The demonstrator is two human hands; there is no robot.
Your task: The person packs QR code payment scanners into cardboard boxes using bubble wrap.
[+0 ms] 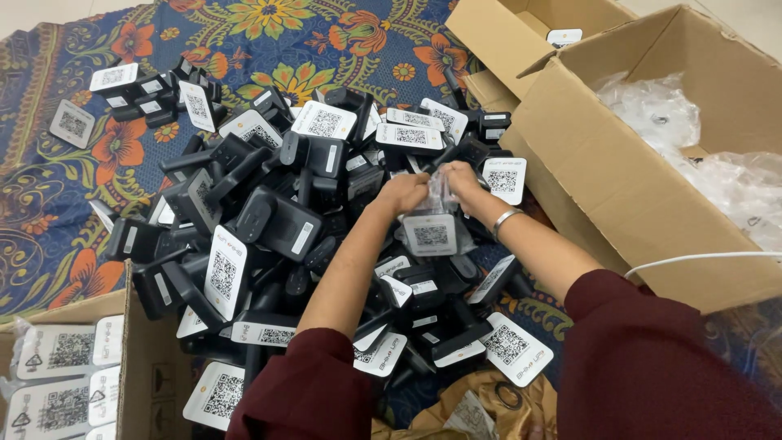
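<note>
Maroon sleeves [635, 358] fill the near edge of the view, both forearms reaching forward over a heap of small black devices [277, 220]. At the near left stands a cardboard box [134, 350] packed with bagged units whose pale square labels bear black square code patterns. A crumpled tan wrapper [481, 407] lies between the sleeves at the bottom edge.

Farther out, the heap spreads across a patterned floor cloth [57, 204], dark blue with orange and yellow flowers. Many devices carry white rounded-square cards printed with black code squares; some lie face up, others show only dark plastic backs.

Above the heap's middle, the left hand [403, 194] and the right hand [463, 181] meet, the right wrist wearing a silver bangle [503, 220]. Their fingers pinch a thin clear plastic sleeve [441, 189] between them. Just below it, touching the bag, hangs a grey-fronted device [430, 235] with a black code square on its face.

To the right sits a large open carton [619, 187] holding clear crumpled plastic bags [660, 114]; a white cable [700, 259] crosses its near wall. Beyond it another open carton [513, 33] lies at the far edge.
</note>
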